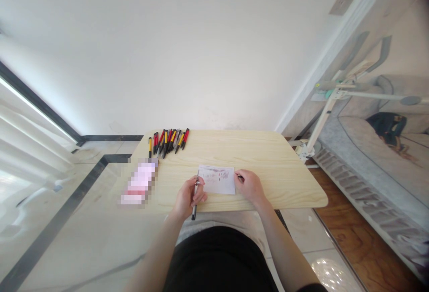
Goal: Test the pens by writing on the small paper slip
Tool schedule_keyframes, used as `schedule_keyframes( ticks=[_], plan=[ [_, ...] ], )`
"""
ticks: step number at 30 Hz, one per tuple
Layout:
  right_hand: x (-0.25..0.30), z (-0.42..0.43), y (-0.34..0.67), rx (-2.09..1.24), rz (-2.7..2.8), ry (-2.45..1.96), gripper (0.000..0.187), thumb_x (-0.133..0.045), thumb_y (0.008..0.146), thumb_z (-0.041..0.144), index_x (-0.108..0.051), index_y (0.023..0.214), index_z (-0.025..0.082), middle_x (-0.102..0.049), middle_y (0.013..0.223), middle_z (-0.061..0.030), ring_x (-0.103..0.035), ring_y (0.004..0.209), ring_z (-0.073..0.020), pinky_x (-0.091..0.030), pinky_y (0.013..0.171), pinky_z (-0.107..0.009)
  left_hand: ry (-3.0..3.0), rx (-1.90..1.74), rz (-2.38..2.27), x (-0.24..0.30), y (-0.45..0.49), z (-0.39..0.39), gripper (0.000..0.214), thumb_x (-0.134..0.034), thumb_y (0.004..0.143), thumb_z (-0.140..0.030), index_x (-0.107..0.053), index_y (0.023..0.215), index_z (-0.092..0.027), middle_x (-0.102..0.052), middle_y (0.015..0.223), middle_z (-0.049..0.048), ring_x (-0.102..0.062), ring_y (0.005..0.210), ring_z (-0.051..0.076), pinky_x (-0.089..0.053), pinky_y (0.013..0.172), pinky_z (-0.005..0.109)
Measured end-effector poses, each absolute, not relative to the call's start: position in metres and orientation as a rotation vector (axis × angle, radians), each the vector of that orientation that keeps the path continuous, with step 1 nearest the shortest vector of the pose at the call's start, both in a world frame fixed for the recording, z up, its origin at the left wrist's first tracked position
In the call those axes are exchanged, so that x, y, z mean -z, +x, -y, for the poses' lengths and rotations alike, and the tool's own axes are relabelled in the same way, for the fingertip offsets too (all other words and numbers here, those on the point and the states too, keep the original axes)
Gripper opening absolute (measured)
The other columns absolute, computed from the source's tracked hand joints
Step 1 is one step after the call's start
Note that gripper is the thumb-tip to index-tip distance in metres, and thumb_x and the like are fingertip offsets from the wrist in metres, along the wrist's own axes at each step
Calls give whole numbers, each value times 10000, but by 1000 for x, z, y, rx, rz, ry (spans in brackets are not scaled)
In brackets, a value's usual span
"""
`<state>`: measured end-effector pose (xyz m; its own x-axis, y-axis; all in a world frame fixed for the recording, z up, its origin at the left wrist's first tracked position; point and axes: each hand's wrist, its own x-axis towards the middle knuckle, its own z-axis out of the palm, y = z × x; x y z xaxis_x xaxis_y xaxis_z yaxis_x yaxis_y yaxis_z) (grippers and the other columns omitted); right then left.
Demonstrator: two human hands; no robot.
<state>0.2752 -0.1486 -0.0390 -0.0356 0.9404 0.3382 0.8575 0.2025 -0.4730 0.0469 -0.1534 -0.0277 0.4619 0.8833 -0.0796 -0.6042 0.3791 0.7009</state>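
Note:
A white sheet of paper (219, 184) with dark and reddish marks lies near the table's front edge, between my hands. My left hand (188, 196), at the sheet's left side, is closed around a pen (195, 193) with a pale barrel and a black lower end. The pen stands almost upright in the view. At the sheet's right edge, my right hand (250, 185) rests with its fingers pinched. A small black piece (239, 177) shows at its fingertips; it looks like a pen cap, but most of it is hidden.
Several pens (166, 141) in red, yellow, grey and black lie at the back left of the light wooden table (248, 146). A blurred pinkish item (140, 184) is at the left edge. A white metal frame (323, 124) and a grey sofa (362, 144) stand to the right.

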Motion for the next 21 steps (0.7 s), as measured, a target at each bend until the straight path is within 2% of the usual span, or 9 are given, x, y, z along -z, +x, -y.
schedule_keyframes(
  ticks=[21],
  plan=[
    [41,148,276,-186,1913,-1676,217,-441,798,249,-634,719,190,-627,659,-25,-533,616,-138,-333,576,-218,626,-998,-499,28,48,154,201,-358,846,-267,-440,690,-171,-286,377,-105,-197,281,35,-326,464,219]
  ],
)
